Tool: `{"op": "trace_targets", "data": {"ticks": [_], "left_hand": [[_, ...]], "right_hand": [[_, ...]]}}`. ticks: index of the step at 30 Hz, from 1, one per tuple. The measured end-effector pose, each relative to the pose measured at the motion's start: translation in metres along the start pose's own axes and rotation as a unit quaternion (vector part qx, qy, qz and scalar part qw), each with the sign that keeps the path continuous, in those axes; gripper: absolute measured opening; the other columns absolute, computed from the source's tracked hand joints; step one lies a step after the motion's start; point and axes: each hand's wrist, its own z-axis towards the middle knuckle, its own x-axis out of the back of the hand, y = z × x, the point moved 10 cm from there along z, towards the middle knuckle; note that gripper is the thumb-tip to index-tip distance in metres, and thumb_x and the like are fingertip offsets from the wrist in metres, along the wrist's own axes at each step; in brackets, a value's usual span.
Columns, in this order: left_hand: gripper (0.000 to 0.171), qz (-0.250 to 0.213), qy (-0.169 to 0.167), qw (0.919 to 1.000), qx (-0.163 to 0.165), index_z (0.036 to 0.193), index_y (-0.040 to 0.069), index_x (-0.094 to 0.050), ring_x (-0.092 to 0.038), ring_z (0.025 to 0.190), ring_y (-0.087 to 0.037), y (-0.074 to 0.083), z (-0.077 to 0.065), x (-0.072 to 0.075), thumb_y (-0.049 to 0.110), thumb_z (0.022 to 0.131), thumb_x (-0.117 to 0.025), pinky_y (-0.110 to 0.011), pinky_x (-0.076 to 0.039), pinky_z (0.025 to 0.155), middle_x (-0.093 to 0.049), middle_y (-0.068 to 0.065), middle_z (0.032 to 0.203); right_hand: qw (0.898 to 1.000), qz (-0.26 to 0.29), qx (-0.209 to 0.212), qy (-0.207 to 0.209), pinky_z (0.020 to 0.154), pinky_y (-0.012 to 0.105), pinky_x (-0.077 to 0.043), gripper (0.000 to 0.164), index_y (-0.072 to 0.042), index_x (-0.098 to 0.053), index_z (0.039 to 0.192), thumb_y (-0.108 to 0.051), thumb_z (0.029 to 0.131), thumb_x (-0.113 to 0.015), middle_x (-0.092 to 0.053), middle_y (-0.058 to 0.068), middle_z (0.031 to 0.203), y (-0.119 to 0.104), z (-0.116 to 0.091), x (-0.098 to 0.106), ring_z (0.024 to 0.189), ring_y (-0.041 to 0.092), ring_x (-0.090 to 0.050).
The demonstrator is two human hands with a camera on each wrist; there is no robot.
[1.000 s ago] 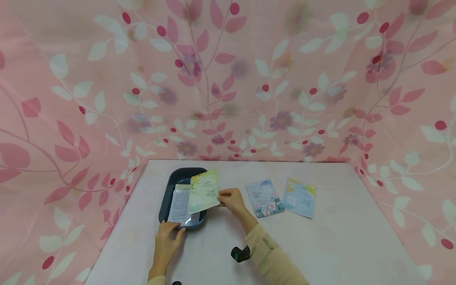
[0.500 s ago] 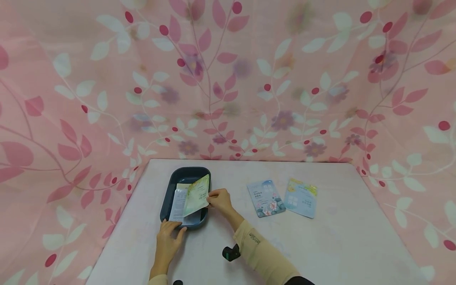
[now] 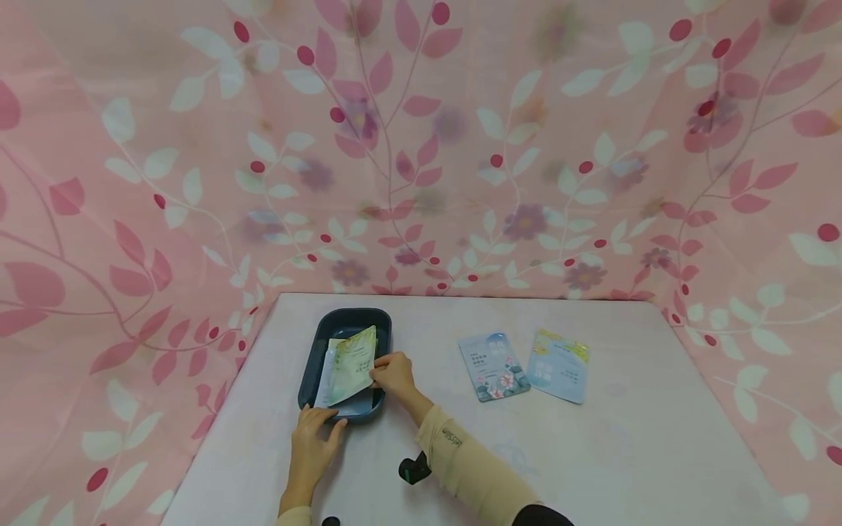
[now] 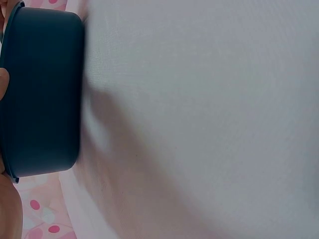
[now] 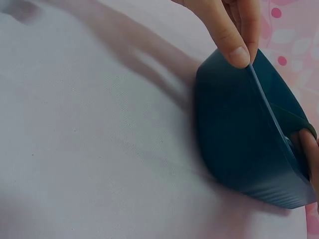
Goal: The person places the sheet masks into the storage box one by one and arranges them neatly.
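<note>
A dark blue-green plastic basin [image 3: 305, 365] stands at the left of the table. My left hand [image 3: 311, 447] pinches its near rim; the right wrist view shows that thumb [image 5: 238, 56] against the outside wall. My right hand [image 3: 396, 374] pinches the right edge of a green-and-yellow sheet mask packet [image 3: 353, 363], held tilted inside the basin. Beneath it lies a pale blue packet [image 3: 358, 404], partly covered. In the left wrist view the basin's wall [image 4: 42, 94] fills the left side, and only bits of the hands show.
A blue floral packet [image 3: 493, 367] and a light blue one with a yellow corner [image 3: 558, 367] lie side by side to the right, edges touching or nearly so. A black wrist device [image 3: 414, 469] sits under the right forearm. Pink floral cloth surrounds the white table [image 3: 631, 438].
My right hand has moved left and slightly down with the green packet, bringing it from above the basin's right rim to inside, over the pale blue packet. The left hand stays at the rim.
</note>
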Motion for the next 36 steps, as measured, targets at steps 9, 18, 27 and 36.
{"op": "trace_targets", "data": {"ticks": [9,18,27,36], "left_hand": [[0.028,-0.002,-0.009,1.0,0.002,0.08,-0.007,-0.067,-0.06,0.074,-0.029,0.001,0.002,0.0,-0.011,0.057,-0.083,-0.063,-0.038,0.087,-0.065,-0.016,0.074],[0.028,0.002,-0.009,0.9999,0.007,0.079,-0.006,-0.067,-0.061,0.075,-0.029,0.002,0.003,0.0,-0.011,0.056,-0.083,-0.063,-0.038,0.087,-0.065,-0.015,0.075],[0.028,-0.006,-0.003,1.0,-0.002,0.079,-0.006,-0.067,-0.06,0.073,-0.03,0.002,0.002,-0.001,-0.011,0.057,-0.082,-0.064,-0.038,0.087,-0.065,-0.015,0.074],[0.028,-0.004,-0.009,0.9999,0.005,0.079,-0.006,-0.066,-0.06,0.073,-0.029,0.001,0.001,-0.001,-0.011,0.057,-0.082,-0.065,-0.038,0.088,-0.064,-0.016,0.073]], "right_hand": [[0.996,-0.069,0.057,-0.03,0.045,0.02,-0.052,0.015,0.015,-0.068,0.087,0.011,0.074,-0.063,-0.069,0.018,0.071,-0.014,-0.002,-0.011,0.051,0.017,-0.065],[0.985,-0.145,0.087,-0.036,0.042,0.015,-0.048,0.012,0.008,-0.072,0.08,0.01,0.072,-0.064,-0.069,0.01,0.065,-0.021,-0.007,-0.019,0.045,0.008,-0.06],[0.985,-0.131,0.105,-0.037,0.04,0.015,-0.046,0.006,0.002,-0.07,0.066,0.005,0.071,-0.069,-0.058,-0.004,0.045,-0.024,-0.01,-0.016,0.036,0.003,-0.053],[0.996,-0.064,0.043,-0.036,0.041,0.019,-0.05,0.008,0.01,-0.07,0.082,0.007,0.075,-0.07,-0.066,0.008,0.061,-0.011,-0.01,-0.011,0.041,0.008,-0.058]]}}
